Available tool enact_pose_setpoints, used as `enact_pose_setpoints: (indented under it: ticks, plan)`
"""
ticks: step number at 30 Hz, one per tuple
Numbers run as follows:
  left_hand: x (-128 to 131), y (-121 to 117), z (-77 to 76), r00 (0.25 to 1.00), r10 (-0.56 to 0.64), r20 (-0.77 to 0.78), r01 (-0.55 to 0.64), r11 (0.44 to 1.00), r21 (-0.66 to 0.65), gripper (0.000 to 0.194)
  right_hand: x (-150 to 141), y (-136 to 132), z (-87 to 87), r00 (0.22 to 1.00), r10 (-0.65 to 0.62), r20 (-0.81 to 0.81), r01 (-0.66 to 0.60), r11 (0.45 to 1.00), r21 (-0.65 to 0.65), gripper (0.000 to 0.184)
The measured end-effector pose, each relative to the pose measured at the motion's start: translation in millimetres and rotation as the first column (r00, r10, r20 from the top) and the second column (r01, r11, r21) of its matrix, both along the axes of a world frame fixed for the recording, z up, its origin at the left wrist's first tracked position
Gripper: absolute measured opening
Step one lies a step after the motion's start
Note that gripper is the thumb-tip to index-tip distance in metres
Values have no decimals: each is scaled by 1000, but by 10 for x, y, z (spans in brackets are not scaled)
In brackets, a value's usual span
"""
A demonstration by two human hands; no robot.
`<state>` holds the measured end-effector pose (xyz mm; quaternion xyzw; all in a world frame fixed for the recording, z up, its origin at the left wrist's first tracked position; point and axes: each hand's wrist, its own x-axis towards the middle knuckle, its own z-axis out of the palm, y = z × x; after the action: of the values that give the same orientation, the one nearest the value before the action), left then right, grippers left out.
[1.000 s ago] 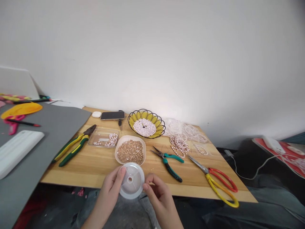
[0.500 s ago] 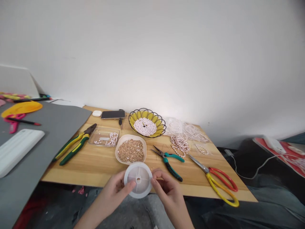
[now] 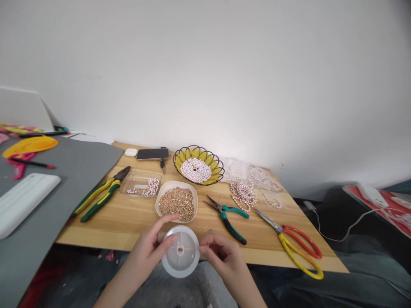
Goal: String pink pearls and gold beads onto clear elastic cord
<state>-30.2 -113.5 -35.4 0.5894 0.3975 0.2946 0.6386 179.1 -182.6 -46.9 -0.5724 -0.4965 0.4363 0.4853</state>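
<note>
My left hand holds a clear plastic spool at the table's front edge, thumb on its face and index finger raised toward a bowl. The spool's round face with a centre hole points up toward me. At its right rim, my right hand is closed in a pinch; whatever its fingertips hold is too fine to make out. Just beyond the spool sits a cream bowl of small gold beads. Needle-nose pliers with teal and black handles lie to the right, jaws parted.
Scissors with red and yellow handles reach over the front edge. Behind stand a wire basket of pale pink beads and a clear tray. Bead strands, green-yellow pliers and a phone lie around.
The spool has moved slightly down and left. My left index finger has lifted off it toward the bowl. My right hand has stayed close to the rim, shifting slightly.
</note>
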Motion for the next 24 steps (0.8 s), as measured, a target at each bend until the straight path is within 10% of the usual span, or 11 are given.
enact_pose_setpoints:
  ticks: [10,24]
  plan:
    - [-38,-26,-21,984,175,-41,-172,983,58,41,220,3,133,966,-241,-92,245,969,38,34]
    - [-95,56,-128,997,61,-52,-56,994,95,51,538,-77,144,908,-387,-158,401,914,65,33]
